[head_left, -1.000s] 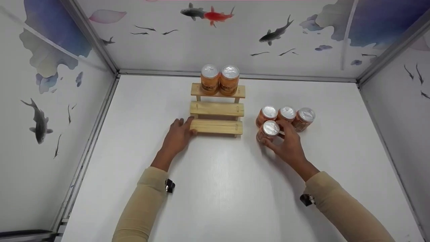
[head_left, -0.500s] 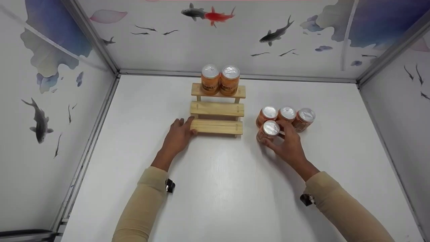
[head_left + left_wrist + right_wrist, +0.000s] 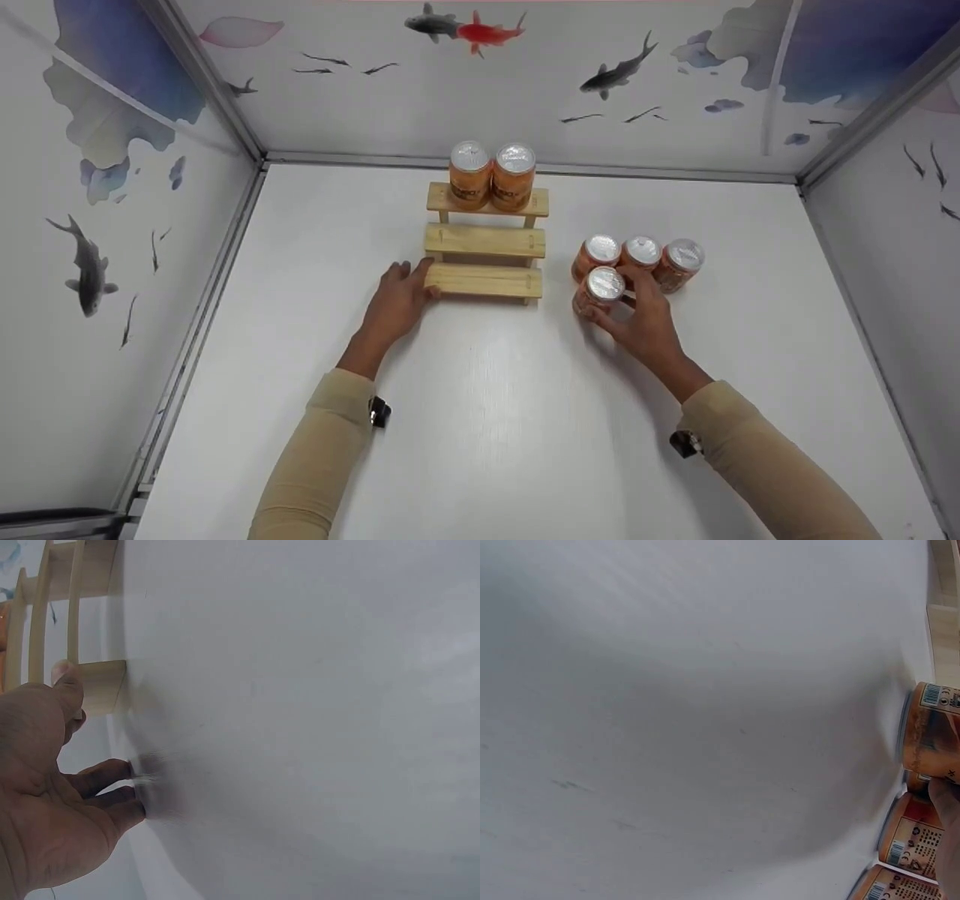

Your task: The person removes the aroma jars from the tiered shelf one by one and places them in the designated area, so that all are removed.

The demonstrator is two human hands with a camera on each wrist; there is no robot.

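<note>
A three-step wooden rack (image 3: 484, 241) stands toward the back of the table, with two orange cans (image 3: 469, 176) side by side on its top step. My left hand (image 3: 397, 304) holds the left end of the lowest step; in the left wrist view the thumb (image 3: 66, 675) lies against the step's edge, and other fingers (image 3: 112, 774) reach down to the table. To the rack's right, my right hand (image 3: 646, 322) grips an upright orange can (image 3: 604, 285) with a silver lid. Right behind that can stand three similar cans (image 3: 681, 259) in a row.
White panels printed with fish enclose the table (image 3: 480, 420) at the back and both sides. A metal rail (image 3: 637, 172) runs along the back edge. The right wrist view shows the gripped can (image 3: 934, 731) and its neighbours at its right edge.
Both hands stay where they were, the left at the rack and the right on the can. Only a very slight shift of the head view shows.
</note>
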